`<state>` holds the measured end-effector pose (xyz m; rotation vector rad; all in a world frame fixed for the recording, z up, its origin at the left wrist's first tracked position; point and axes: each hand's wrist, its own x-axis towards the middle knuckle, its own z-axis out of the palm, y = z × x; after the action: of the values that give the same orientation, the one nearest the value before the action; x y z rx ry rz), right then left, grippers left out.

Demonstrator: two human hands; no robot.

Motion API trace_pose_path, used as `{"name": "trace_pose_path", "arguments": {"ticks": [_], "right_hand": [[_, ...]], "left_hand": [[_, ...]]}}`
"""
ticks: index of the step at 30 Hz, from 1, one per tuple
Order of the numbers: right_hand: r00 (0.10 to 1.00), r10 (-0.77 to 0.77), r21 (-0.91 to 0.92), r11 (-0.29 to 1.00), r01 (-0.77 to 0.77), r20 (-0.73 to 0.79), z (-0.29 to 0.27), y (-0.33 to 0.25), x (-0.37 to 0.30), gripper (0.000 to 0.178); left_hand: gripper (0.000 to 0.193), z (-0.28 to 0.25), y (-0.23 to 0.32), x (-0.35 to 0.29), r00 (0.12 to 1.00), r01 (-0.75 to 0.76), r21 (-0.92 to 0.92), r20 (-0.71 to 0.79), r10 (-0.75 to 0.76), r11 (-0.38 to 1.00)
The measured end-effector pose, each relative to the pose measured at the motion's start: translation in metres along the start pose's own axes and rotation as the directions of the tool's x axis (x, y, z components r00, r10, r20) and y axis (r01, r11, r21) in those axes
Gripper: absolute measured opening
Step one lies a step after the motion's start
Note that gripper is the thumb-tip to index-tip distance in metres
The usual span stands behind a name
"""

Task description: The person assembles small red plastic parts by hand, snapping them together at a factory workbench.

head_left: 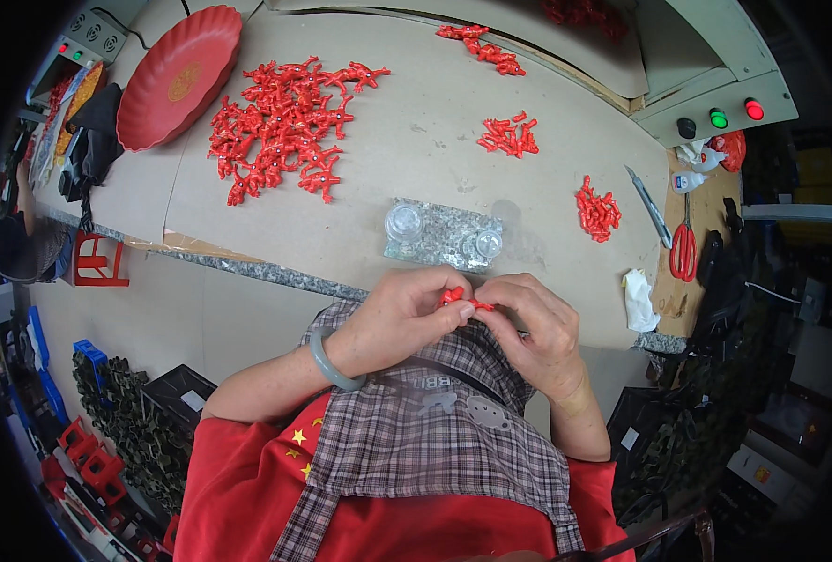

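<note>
My left hand [402, 309] is closed in a pinch on a small red figure [452, 296], close in front of my apron at the table's near edge. Facing it, my right hand [540, 328] pinches a slim red piece [482, 306] against the figure; whether the two are joined I cannot tell. Just beyond my fingers lies a speckled stone slab [442, 236] bearing a round clear dish [404, 222] and a smaller clear cup [484, 244]. A large heap of glossy red figures [280, 126] spreads over the table at the far left.
Small red parts lie in two piles, one mid-table [510, 136] and one at right [599, 211]. Beside the latter are a utility knife [649, 208], red-handled scissors [683, 251] and a white cloth [638, 300]. A red scalloped tray [180, 80] stands far left; more red figures [486, 51] lie at the back.
</note>
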<state>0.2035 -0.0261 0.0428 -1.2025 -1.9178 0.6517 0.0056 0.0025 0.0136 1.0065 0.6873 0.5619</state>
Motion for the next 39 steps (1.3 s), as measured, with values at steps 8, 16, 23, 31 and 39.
{"name": "trace_pose_path", "arguments": {"ticks": [8,16,23,31,39], "right_hand": [[0.954,0.3,0.246,0.924,-0.292,0.008,0.007,0.003,-0.01,0.016],[0.922,0.379,0.248,0.903,-0.35,-0.078,0.002,0.013,-0.012,0.011],[0.84,0.517,0.233,0.848,-0.476,-0.164,-0.001,0.036,-0.001,0.007],[0.921,0.357,-0.003,0.932,-0.362,-0.155,0.003,0.036,0.011,0.01],[0.954,0.274,-0.094,0.954,-0.286,-0.119,0.002,0.031,0.014,0.011]], "left_hand": [[0.008,0.0,0.0,0.002,0.964,-0.21,0.429,-0.057,0.258,0.878],[0.016,0.003,-0.001,-0.001,0.995,-0.072,0.084,-0.061,0.077,0.994],[0.031,-0.006,-0.006,-0.005,0.997,0.0,-0.106,0.072,0.007,0.994],[0.032,-0.007,-0.011,-0.004,0.997,0.065,-0.187,0.061,-0.055,0.98],[0.03,-0.009,-0.016,-0.005,0.995,0.063,-0.173,0.08,-0.05,0.983]]}}
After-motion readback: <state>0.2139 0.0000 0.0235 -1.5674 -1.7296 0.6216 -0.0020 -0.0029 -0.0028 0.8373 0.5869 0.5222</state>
